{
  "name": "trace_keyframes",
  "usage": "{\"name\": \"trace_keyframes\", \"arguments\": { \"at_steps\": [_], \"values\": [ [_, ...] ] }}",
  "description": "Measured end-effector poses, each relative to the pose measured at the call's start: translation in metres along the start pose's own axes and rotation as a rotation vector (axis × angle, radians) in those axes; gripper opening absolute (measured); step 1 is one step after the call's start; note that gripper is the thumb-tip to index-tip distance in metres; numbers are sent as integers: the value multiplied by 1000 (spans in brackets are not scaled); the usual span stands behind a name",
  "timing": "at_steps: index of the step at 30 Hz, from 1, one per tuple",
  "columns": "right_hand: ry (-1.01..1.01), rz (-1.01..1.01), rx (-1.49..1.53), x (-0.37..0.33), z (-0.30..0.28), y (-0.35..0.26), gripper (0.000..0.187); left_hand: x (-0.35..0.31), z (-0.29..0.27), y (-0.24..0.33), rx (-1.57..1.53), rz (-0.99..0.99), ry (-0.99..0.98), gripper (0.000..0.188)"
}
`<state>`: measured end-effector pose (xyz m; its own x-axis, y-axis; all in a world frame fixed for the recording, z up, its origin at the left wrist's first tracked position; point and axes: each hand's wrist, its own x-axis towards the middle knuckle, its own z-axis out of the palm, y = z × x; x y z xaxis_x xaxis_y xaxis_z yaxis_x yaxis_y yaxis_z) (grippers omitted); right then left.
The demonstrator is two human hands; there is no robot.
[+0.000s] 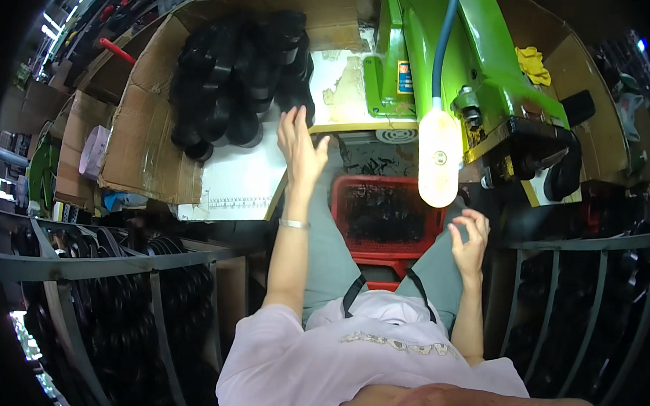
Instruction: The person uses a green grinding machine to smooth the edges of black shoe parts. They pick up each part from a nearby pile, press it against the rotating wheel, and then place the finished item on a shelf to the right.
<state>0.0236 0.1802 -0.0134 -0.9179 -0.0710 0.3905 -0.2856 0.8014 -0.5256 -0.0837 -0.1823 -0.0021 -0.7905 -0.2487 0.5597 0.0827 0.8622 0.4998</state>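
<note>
My left hand [301, 147] reaches forward over the white tabletop's inner edge, fingers stretched and thumb apart, holding nothing. Its fingertips are at the near end of a pile of glossy black pieces that look like shoe soles [241, 82]; whether they touch cannot be told. Above my right thigh, my right hand [472, 243] hovers with loosely bent, parted fingers and nothing visible in it. Just beyond it is a green machine [494, 54] with a dark working head [521, 148]. A lit, elongated lamp [439, 160] on a blue flexible neck hangs before the machine.
Cardboard walls [141, 128] enclose the pile and the tabletop [242, 170], which has a printed ruler. Below the table gap sits a red crate [390, 251] with dark scraps. Metal racks [108, 266] of black pieces flank me. A yellow cloth [533, 65] lies behind the machine.
</note>
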Motion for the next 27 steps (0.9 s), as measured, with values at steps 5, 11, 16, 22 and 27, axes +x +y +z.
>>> {"name": "trace_keyframes", "arguments": {
  "at_steps": [5, 11, 16, 22, 27],
  "values": [
    [-60, 22, 72, -10, 16, -9, 18, 6, 19, -58, 78, 47, -46, 32],
    [-237, 223, 420, -32, 38, -2, 12, -63, -73, 4, -808, -188, 30, 17],
    [-397, 569, 1190, -29, 61, -22, 50, -107, -116, 17, -1537, -467, -21, 21],
    [-166, 523, 1741, -2, 50, -14, 78, -114, -90, 47, -1649, -549, -428, 27],
    [-223, 603, 1856, -66, 40, 58, 39, -118, -45, 114, -1779, -600, -479, 62]
  ]
}}
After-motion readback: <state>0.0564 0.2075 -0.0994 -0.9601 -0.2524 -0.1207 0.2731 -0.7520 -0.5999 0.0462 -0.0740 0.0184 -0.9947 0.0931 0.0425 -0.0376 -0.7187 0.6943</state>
